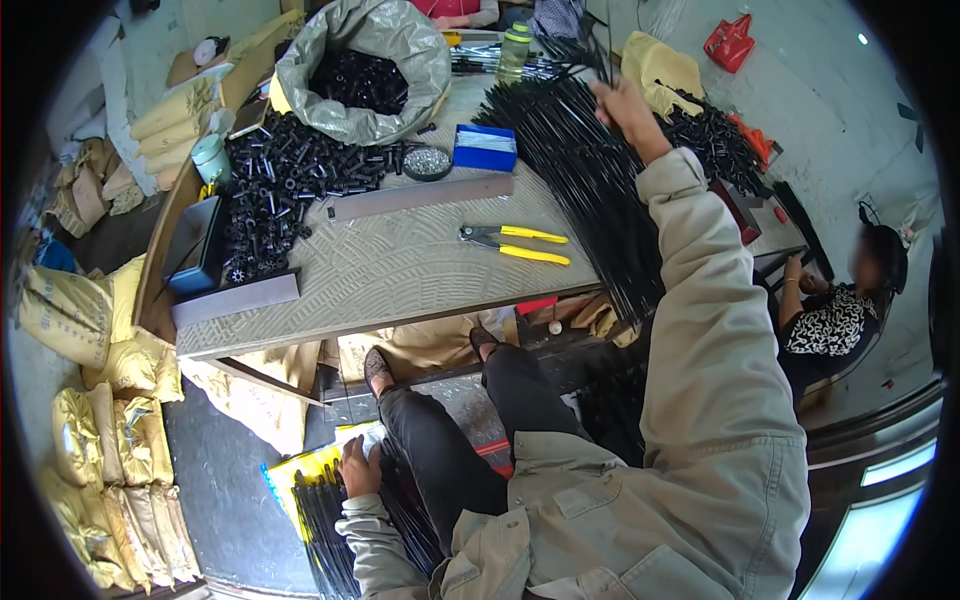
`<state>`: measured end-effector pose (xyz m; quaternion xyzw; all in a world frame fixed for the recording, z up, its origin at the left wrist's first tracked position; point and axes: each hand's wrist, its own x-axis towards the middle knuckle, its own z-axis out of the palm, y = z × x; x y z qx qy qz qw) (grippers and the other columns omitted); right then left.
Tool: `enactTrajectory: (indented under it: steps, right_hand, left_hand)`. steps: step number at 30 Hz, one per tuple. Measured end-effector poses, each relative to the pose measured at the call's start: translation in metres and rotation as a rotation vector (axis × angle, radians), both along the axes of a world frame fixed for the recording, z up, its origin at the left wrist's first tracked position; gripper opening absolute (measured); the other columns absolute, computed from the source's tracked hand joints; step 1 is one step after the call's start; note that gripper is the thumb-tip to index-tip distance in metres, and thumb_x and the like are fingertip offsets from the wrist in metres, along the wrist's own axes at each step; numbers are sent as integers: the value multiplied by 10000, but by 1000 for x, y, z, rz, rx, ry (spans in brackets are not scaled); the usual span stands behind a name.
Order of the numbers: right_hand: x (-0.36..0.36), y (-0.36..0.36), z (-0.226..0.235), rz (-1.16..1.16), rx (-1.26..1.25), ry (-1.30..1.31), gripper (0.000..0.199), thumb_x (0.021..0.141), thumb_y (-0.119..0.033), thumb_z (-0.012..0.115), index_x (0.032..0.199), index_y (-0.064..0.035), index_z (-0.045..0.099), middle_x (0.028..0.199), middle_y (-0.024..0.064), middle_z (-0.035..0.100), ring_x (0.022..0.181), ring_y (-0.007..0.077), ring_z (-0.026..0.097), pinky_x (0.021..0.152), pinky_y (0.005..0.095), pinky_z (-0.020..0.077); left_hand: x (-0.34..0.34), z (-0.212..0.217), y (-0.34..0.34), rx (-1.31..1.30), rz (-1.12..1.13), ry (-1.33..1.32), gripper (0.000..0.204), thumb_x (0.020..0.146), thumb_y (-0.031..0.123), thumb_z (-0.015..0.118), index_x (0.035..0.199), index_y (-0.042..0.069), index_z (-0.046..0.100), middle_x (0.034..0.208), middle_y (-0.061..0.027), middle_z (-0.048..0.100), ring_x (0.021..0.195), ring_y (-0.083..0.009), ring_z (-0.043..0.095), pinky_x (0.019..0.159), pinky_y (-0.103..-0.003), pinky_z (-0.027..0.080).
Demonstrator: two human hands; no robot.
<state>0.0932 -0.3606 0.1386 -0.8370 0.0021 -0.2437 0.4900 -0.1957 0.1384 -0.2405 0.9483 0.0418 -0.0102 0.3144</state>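
My right arm stretches over the table, and my right hand (pixel 626 108) is closed at the far end of a wide pile of long thin black rods (pixel 560 150). Dark strands run up beside its fingers, so it appears to grip a few rods; motion blurs the detail. Low beside my left leg, my left hand (pixel 358 468) has its fingers apart and stretched out. It lies next to a second bundle of black rods (pixel 322 530), which rests on a yellow and blue bag (pixel 285 478). Yellow-handled cutters (pixel 515 242) lie on the tabletop, away from both hands.
Black plastic fittings (pixel 290 170) are heaped left on the table (pixel 420 270), below an open grey sack (pixel 300 85). Around them are a blue box (pixel 485 148), a round tin (pixel 427 163), metal strips and a bottle (pixel 513 55). Another person (pixel 835 310) sits at right. Sacks line the left wall.
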Motion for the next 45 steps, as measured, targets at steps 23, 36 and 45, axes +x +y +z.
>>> enactTrajectory:
  steps: [23,36,45]
  right_hand:
    - [-61,219,21,414,-336,-332,192,815,-167,561,879,-11,469,663,156,525,669,298,572,593,366,426]
    - [-200,193,-43,1131,514,418,172,863,-172,515,966,-46,457,638,18,476,454,83,484,407,210,376]
    - [-190,197,-50,894,418,117,213,926,-205,409,996,-15,476,664,35,525,407,56,445,390,185,357]
  left_hand:
    - [75,350,-183,-1046,-330,-696,271,852,96,552,1078,-51,526,977,-108,596,851,-170,585,755,-261,459]
    - [125,393,-148,-1507,-246,-229,224,869,161,519,955,-40,562,890,-155,630,842,-220,621,775,-323,504]
    - [107,380,-163,-1447,-202,-142,169,848,125,556,911,-29,583,908,-153,630,802,-215,629,708,-313,523]
